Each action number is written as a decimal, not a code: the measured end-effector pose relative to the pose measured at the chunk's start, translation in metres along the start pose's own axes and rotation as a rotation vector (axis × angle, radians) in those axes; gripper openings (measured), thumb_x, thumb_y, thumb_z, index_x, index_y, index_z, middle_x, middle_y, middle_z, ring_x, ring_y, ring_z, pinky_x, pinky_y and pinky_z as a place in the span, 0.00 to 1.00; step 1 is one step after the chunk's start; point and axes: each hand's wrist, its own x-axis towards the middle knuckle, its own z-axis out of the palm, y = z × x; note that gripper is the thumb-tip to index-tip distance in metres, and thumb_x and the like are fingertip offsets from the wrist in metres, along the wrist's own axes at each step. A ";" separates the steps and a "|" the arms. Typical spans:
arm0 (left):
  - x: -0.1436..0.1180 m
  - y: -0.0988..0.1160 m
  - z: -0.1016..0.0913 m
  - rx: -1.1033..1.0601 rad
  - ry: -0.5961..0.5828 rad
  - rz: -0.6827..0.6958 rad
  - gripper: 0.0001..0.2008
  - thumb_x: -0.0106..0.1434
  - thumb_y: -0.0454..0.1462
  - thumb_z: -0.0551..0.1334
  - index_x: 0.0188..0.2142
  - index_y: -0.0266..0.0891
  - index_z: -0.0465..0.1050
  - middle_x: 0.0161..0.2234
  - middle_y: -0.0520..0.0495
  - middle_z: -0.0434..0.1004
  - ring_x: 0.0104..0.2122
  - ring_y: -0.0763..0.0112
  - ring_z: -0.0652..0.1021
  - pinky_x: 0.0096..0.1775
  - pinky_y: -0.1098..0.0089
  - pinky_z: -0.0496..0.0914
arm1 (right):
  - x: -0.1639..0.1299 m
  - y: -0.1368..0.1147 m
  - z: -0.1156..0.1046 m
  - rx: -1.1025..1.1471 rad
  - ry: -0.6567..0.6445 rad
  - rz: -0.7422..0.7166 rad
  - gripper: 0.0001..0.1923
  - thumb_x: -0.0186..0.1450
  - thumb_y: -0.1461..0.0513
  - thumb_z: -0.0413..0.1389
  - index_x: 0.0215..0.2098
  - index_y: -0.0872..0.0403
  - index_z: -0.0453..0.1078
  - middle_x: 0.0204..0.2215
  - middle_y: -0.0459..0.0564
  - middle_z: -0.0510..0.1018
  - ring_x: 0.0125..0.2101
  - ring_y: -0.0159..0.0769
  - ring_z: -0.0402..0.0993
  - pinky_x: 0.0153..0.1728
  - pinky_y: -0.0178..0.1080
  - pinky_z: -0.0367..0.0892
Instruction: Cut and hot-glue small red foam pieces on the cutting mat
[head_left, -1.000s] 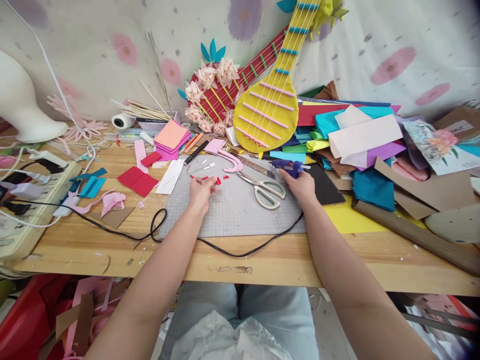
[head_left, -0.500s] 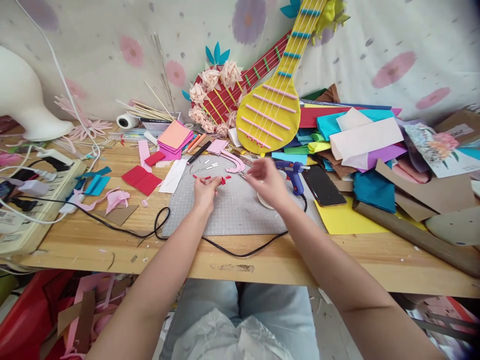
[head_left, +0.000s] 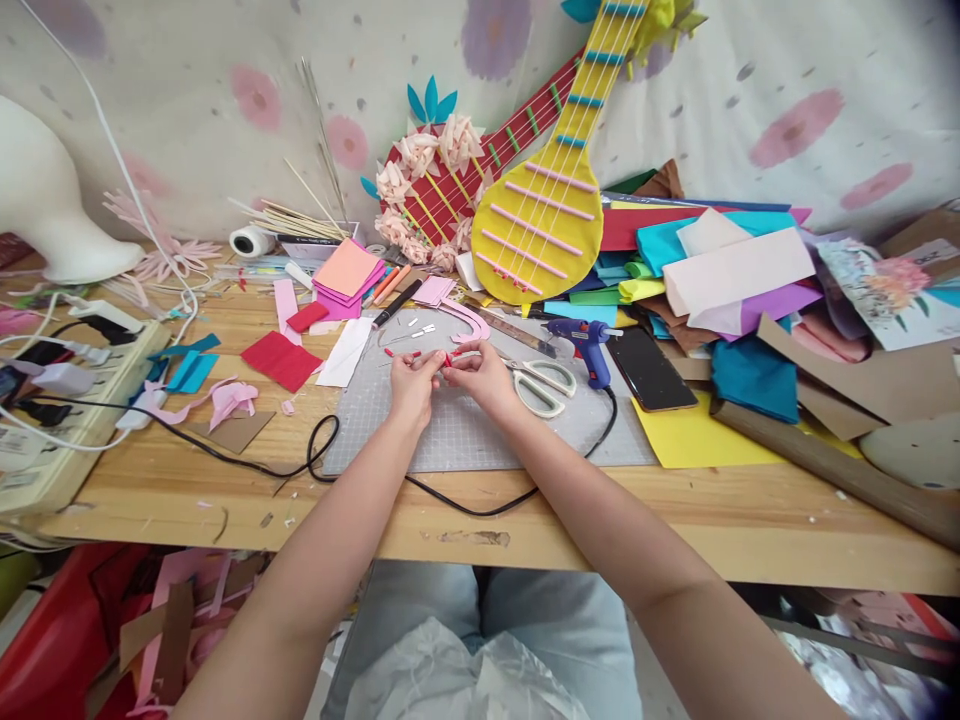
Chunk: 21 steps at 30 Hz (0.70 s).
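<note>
My left hand (head_left: 410, 380) and my right hand (head_left: 480, 373) meet over the grey cutting mat (head_left: 480, 430). Between their fingertips they pinch a small red paper piece (head_left: 448, 358). More small red bits (head_left: 397, 352) and white bits (head_left: 418, 328) lie on the mat just beyond my left hand. A pink curved paper shape (head_left: 469, 322) lies beyond my hands. White-handled scissors (head_left: 544, 385) rest on the mat right of my right hand. The blue glue gun (head_left: 589, 340) stands at the mat's far right corner, nobody holding it.
A black cord (head_left: 450, 495) runs across the wooden table's front. A black phone (head_left: 649, 370) and yellow sheet (head_left: 697, 435) lie right of the mat, with piled coloured paper (head_left: 720, 280) behind. Yellow and red paper guitars (head_left: 544, 210) lean on the wall. A power strip (head_left: 67, 390) sits left.
My right hand let go of the glue gun, which now stands on the mat, and moved left to join my left hand on the small red piece.
</note>
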 end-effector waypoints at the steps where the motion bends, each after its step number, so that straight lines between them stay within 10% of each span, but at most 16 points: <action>1: 0.000 -0.001 0.000 -0.006 0.000 0.001 0.25 0.42 0.30 0.67 0.29 0.42 0.47 0.24 0.55 0.73 0.21 0.78 0.73 0.18 0.79 0.53 | 0.000 0.001 0.000 -0.013 0.017 -0.021 0.19 0.47 0.62 0.60 0.34 0.52 0.56 0.22 0.39 0.71 0.24 0.29 0.71 0.32 0.39 0.68; 21: -0.002 0.003 0.000 -0.046 -0.047 -0.079 0.22 0.42 0.25 0.65 0.29 0.41 0.53 0.26 0.52 0.74 0.26 0.76 0.76 0.20 0.80 0.57 | -0.008 0.004 -0.001 -0.299 0.055 -0.237 0.11 0.54 0.63 0.53 0.34 0.51 0.57 0.24 0.40 0.72 0.25 0.31 0.69 0.32 0.38 0.64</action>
